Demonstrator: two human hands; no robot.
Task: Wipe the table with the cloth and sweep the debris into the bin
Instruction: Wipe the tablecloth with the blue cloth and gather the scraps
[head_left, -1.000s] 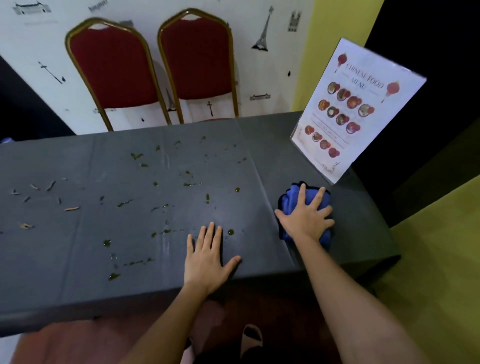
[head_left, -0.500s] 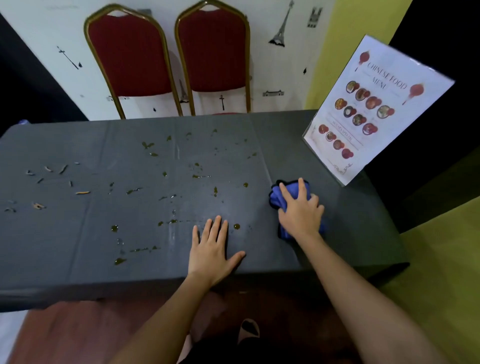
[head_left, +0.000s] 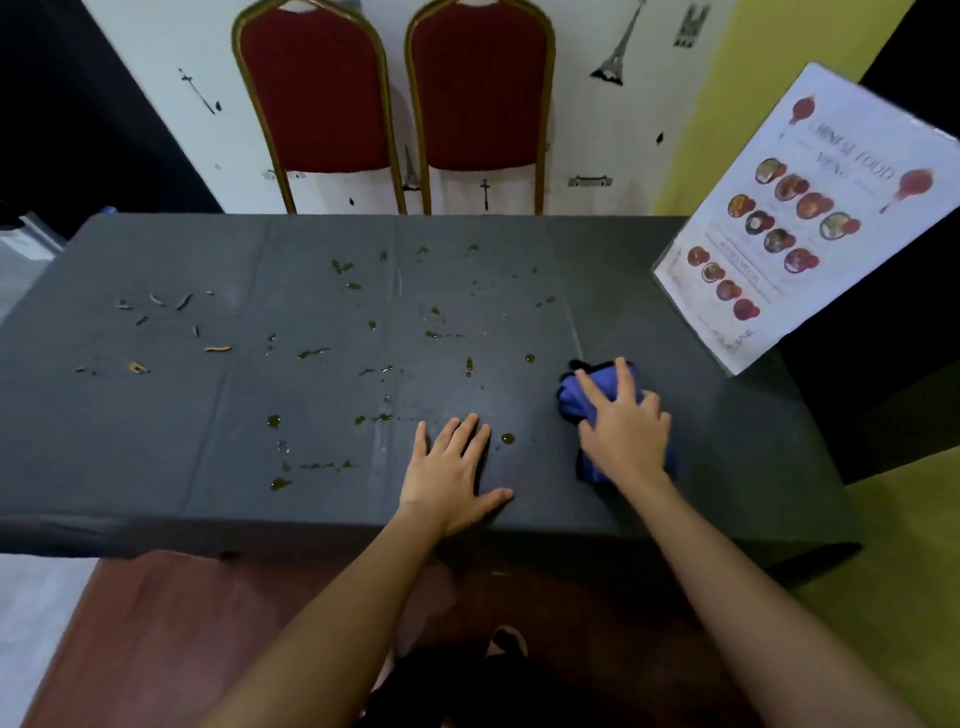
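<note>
A dark grey table fills the middle of the view. A bunched blue cloth lies on its right part, and my right hand presses down on it with fingers curled over the fabric. My left hand rests flat on the table near the front edge, fingers spread, holding nothing. Green specks and wet drops are scattered over the table's centre. Brown scraps lie toward the left end. No bin is in view.
A laminated menu card stands tilted at the table's right end, close behind the cloth. Two red chairs with gold frames stand against the wall behind the table. Brown floor shows below the front edge.
My right hand has slid the cloth a little leftward and its fingers have curled in, bunching the cloth. My left hand stays flat in place. The view has shifted.
</note>
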